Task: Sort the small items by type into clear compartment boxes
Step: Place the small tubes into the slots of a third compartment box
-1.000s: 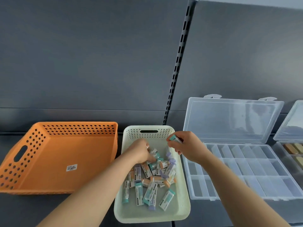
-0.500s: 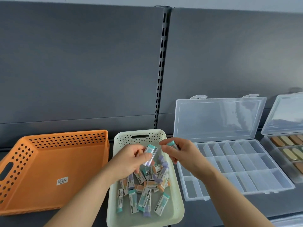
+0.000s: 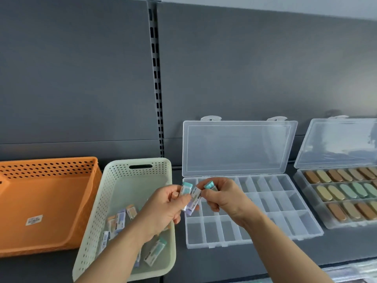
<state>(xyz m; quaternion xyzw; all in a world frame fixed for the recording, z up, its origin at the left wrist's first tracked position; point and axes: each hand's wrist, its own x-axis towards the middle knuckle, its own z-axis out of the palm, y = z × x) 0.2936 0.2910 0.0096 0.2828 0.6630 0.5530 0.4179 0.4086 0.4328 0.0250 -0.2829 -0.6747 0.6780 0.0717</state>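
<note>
Left hand (image 3: 163, 205) and right hand (image 3: 222, 198) have risen from basket (image 3: 114, 180) toward clear box (image 3: 285, 203). We find left fingers gripping erasers (image 3: 191, 201), right pinching another eraser (image 3: 209, 184); placement appears next.

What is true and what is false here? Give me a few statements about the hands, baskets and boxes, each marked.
1. The left hand and the right hand both hold erasers. True.
2. The orange basket is full of erasers. False: only a sticker shows in it.
3. The clear box by the hands has its lid open. True.
4. The white basket is empty. False: loose erasers lie in it.
5. The far-right box holds rows of oval pieces. True.
</note>
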